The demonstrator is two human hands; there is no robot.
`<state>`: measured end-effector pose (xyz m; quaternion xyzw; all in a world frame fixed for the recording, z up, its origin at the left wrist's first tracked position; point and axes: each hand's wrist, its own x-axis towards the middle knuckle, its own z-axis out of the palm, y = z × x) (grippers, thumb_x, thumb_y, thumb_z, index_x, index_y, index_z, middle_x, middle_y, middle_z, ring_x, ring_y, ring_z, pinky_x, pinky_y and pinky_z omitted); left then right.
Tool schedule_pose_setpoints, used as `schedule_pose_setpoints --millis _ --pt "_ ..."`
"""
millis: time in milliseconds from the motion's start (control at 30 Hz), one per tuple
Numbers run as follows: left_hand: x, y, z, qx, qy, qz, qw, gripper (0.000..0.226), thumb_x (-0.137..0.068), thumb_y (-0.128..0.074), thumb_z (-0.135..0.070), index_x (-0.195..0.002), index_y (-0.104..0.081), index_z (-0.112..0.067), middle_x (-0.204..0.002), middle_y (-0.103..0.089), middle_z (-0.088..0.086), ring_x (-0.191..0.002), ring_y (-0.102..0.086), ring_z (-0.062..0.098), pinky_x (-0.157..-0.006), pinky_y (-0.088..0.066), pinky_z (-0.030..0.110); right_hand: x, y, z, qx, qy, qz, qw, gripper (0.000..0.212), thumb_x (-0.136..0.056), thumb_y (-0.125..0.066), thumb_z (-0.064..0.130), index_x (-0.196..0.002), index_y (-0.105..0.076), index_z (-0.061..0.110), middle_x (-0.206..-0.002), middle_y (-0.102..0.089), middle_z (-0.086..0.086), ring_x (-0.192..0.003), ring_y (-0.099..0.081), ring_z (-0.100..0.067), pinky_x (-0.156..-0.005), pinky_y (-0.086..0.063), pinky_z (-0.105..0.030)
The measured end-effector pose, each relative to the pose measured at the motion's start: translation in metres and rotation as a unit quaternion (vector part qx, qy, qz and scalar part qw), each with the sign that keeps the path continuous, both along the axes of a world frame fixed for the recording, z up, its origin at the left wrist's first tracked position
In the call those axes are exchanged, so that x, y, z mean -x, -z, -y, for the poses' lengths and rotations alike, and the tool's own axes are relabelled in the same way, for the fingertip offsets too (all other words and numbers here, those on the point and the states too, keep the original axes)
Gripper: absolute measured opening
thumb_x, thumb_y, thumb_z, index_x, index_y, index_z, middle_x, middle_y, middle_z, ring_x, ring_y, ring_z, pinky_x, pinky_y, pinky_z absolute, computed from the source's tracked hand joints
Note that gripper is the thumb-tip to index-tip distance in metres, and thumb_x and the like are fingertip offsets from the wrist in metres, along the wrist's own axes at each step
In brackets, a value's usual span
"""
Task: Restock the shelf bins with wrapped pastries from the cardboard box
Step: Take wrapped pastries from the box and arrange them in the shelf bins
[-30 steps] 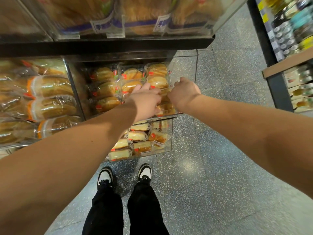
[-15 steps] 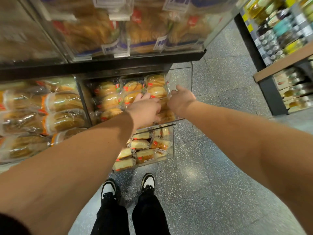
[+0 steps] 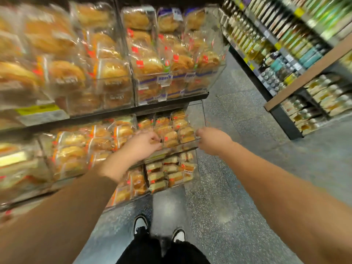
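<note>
Wrapped golden buns (image 3: 171, 135) with red labels fill a clear plastic bin (image 3: 181, 143) at the right end of the middle shelf. My left hand (image 3: 142, 144) is at the left end of the bin's front rim, fingers curled over it. At the rim's right corner my right hand (image 3: 211, 140) has its fingers curled over the edge too. Neither hand holds a pastry. No cardboard box is in view.
Below sits another clear bin of pale wrapped cake slices (image 3: 171, 172). Larger bagged pastries (image 3: 171, 63) crowd the shelf above, and wrapped rolls (image 3: 70, 149) lie to the left. A rack of bottles (image 3: 276, 54) stands across the speckled floor (image 3: 247, 140). My shoes (image 3: 141, 224) are near the shelf's foot.
Both hands have drawn back from on top of the buns to the bin's front rim. My head has lifted, bringing the upper shelf into view.
</note>
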<state>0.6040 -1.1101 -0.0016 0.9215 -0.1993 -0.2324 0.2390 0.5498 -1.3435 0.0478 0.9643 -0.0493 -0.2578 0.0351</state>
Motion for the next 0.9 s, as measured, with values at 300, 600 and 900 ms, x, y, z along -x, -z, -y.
schedule_pose_setpoints --millis 300,600,900 --pt "0.123 -0.048 -0.133 -0.055 -0.108 -0.001 0.993 0.03 -0.096 -0.057 -0.04 -0.118 -0.064 -0.021 -0.128 -0.06 0.005 -0.114 -0.057 0.023 -0.099 -0.047 0.038 0.112 -0.03 -0.121 -0.15 0.043 0.003 0.988 0.041 -0.097 -0.054 0.035 -0.135 -0.057 0.022 -0.129 -0.063 -0.005 -0.111 -0.06 -0.024 -0.089 -0.052 -0.035" --pt "0.308 -0.069 -0.282 -0.062 -0.233 -0.011 0.97 0.02 -0.095 -0.056 -0.038 -0.102 -0.064 -0.022 -0.112 -0.066 0.002 -0.1 -0.061 0.024 -0.088 -0.05 0.037 0.225 -0.046 -0.251 -0.133 -0.08 -0.014 0.988 0.043 -0.099 -0.051 0.037 -0.138 -0.053 0.019 -0.134 -0.06 -0.004 -0.117 -0.058 -0.024 -0.095 -0.05 -0.037" --pt "0.459 -0.101 -0.466 -0.018 -0.42 -0.007 0.907 0.021 -0.097 -0.057 -0.034 -0.101 -0.065 -0.015 -0.096 -0.066 0.003 -0.087 -0.059 0.021 -0.072 -0.044 0.031 0.3 -0.071 -0.468 -0.163 -0.289 -0.018 0.943 0.035 -0.098 -0.05 0.04 -0.122 -0.062 0.017 -0.119 -0.067 -0.006 -0.104 -0.062 -0.025 -0.091 -0.051 -0.04"
